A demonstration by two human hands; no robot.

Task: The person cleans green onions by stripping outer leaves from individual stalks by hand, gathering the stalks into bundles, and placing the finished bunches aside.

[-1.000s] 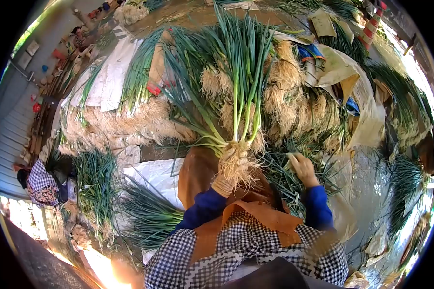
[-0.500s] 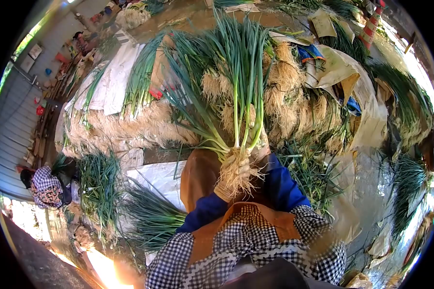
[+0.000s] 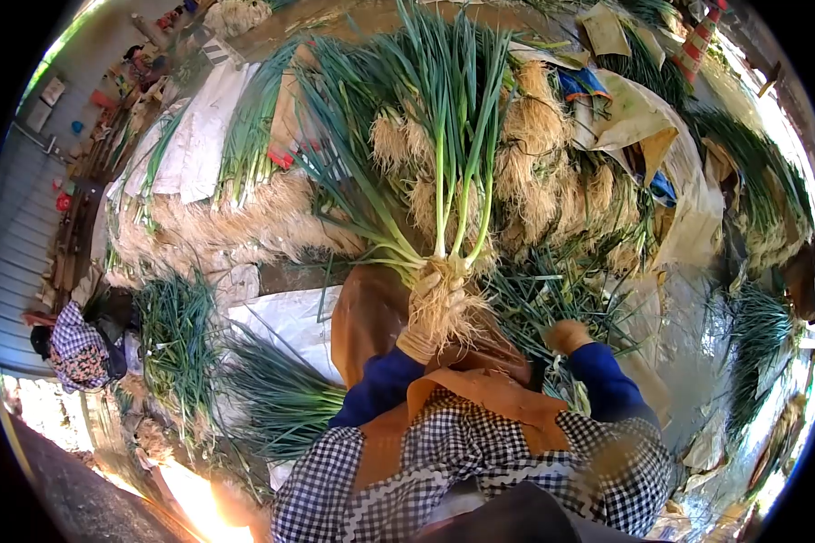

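In the left of the hands (image 3: 433,303), roots gripped, rises the onion bunch (image 3: 457,172); right unclear.

Grey corrugated wall (image 3: 18,271) left, boards (image 3: 74,222) alongside; wet floor (image 3: 684,330) right; striped cone (image 3: 695,47) beyond; bright light (image 3: 199,502) lower left.

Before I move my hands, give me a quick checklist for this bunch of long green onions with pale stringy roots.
Bunch of long green onions gripped near the roots by the left hand: ok.
Leaf ends pointing away from the body: ok.
All stalks gathered in line: not ok, several splay out to the left.
Right hand off the bunch: ok, it is down by the heap of loose, thin green leaves.
Right hand empty: cannot tell, its fingertips are not clearly visible.
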